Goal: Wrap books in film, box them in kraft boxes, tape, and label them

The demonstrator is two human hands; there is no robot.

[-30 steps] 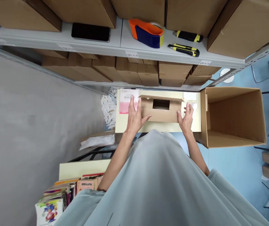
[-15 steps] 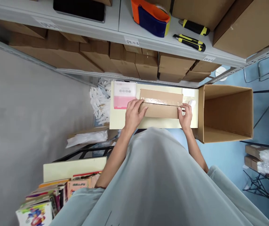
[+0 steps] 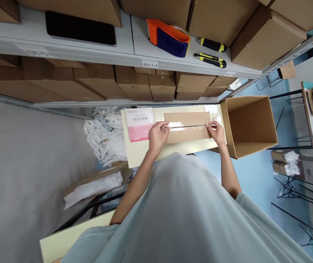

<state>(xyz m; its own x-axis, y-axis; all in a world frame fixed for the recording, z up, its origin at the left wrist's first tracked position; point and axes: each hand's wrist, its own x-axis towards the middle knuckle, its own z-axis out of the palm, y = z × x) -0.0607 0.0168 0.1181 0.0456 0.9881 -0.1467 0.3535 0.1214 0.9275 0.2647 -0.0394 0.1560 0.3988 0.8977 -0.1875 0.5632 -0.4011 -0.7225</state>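
A flat brown cardboard box (image 3: pixel 188 135) lies on a pale yellow tabletop (image 3: pixel 141 155). Along its middle seam runs a shiny strip of clear packing tape (image 3: pixel 182 124). At the strip's left end, my left hand (image 3: pixel 158 137) pinches the tape between thumb and fingers. My right hand (image 3: pixel 217 133) is closed the same way on the tape's right end, at the box's edge. A white-and-pink plastic packet (image 3: pixel 140 122) lies left of the box, close to my left hand.
A tall open carton (image 3: pixel 251 126) stands right of the table. The shelf above holds a tape dispenser (image 3: pixel 169 38), two utility knives (image 3: pixel 210 60), a dark phone (image 3: pixel 81 29) and several boxes. White scraps (image 3: pixel 105 137) are heaped left of the table.
The view has shifted and turned slightly. My left fingers, spread over the box's left end before, are now drawn together at the tape's end. My right hand stays at the right end.
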